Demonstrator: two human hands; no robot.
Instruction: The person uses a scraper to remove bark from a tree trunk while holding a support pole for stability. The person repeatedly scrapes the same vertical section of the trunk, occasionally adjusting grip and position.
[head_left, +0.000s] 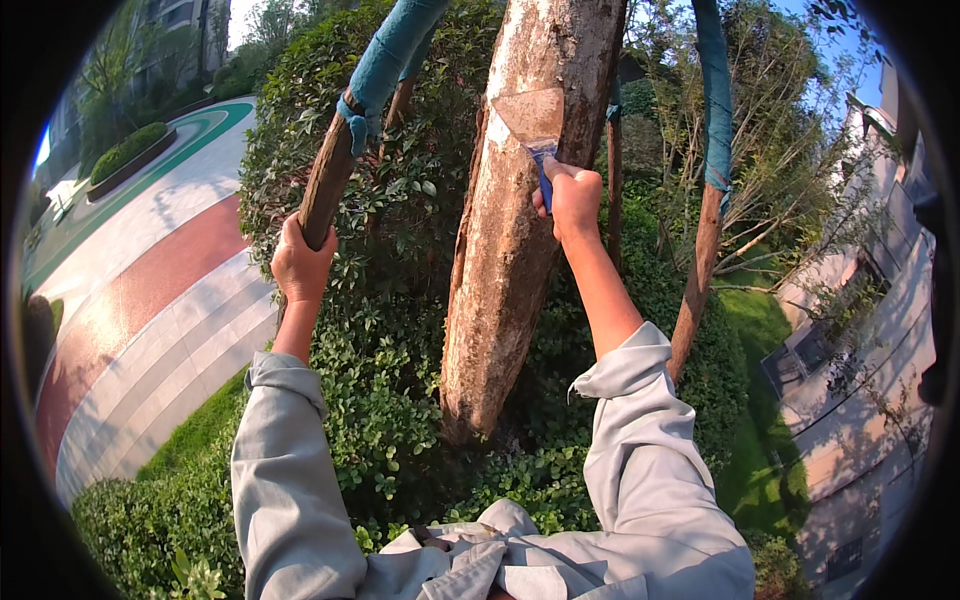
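A tree trunk (499, 277) with rough, patchy brown and pale bark rises in front of me. My right hand (574, 196) grips a putty knife by its blue handle (546, 180). The broad, stained metal blade (534, 116) lies over the bark of the upper trunk, pointing up and slightly left; whether its edge touches the bark is hard to tell. On the left, my left hand (302, 259) is wrapped around a slanted wooden support pole (328, 176). Teal cloth (390, 56) is bound around that pole above my hand.
Another support pole (696, 277) with teal wrapping leans at the right, and thinner poles stand behind the trunk. Dense green shrubs (382, 405) surround the trunk base. A paved path (161, 322) curves along the left; a building wall (862, 420) runs at the right.
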